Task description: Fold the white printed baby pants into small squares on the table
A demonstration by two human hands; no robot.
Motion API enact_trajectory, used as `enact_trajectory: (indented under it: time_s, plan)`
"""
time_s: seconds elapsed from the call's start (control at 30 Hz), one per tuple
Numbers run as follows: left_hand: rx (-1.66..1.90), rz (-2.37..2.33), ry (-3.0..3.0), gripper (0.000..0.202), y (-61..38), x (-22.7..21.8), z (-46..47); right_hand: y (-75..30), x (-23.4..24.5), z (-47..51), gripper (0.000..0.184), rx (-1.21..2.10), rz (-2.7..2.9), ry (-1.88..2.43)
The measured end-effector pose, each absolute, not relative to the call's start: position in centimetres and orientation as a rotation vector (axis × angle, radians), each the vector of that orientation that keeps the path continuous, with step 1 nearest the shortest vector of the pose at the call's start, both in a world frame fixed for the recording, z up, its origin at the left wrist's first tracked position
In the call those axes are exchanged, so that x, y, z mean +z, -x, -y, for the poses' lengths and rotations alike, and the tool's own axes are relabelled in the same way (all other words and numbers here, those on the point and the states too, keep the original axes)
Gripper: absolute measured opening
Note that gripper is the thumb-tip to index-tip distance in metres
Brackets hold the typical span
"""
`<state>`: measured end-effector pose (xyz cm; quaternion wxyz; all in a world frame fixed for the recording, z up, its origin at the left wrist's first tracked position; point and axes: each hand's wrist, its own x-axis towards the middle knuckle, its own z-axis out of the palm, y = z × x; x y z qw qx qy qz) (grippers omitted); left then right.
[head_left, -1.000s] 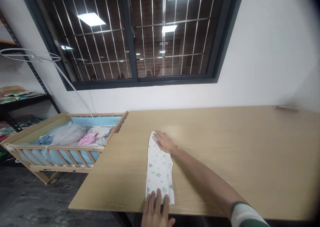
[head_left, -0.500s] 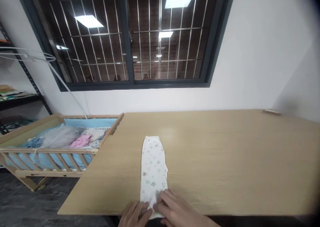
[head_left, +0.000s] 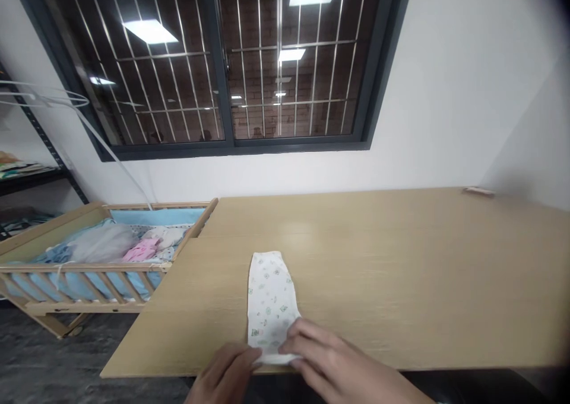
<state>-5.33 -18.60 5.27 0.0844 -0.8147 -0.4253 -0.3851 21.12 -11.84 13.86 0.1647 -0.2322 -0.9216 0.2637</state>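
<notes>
A pair of white baby pants (head_left: 271, 300) with a small green and grey print lies folded lengthwise on the wooden table (head_left: 378, 285). Its narrow end points away from me. The near end is turned up into a thick fold at the table's front edge. My left hand (head_left: 227, 371) is closed on the left end of this fold, thumb and fingers together. On the right end, my right hand (head_left: 320, 356) pinches the fold, with its fingers lying over the cloth. The underside of the fold is hidden.
Left of the table stands a wooden crib (head_left: 89, 267) with blue lining, holding pink and white cloths and a netting heap. A white canopy pole (head_left: 113, 149) rises from it. A small flat object (head_left: 478, 191) lies at the table's far right. Behind is a barred window (head_left: 227, 66).
The near end of the pants has been folded up, and the cloth has slid slightly toward me. My hands now sit farther apart at the fold's two ends. The view has shifted slightly.
</notes>
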Motion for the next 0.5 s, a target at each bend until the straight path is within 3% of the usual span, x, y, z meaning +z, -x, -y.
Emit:
enact_trajectory:
  time_s: [0.23, 0.37, 0.5]
  plan:
    - [-1.039, 1.521, 2.394, 0.031, 6.5, 8.5, 10.1, -18.0, 12.2, 3.2, 0.022, 0.61, 2.267, 0.751]
    - [-0.633, 1.964, 2.344, 0.03, 5.7, 9.1, 2.8, -15.1, 9.2, -4.0, 0.012, 0.586, 2.139, 0.894]
    - [-0.43, 2.101, 2.267, 0.028, 4.7, 8.8, -2.2, -12.9, 5.9, -8.8, 0.017, 0.549, 2.127, 1.055]
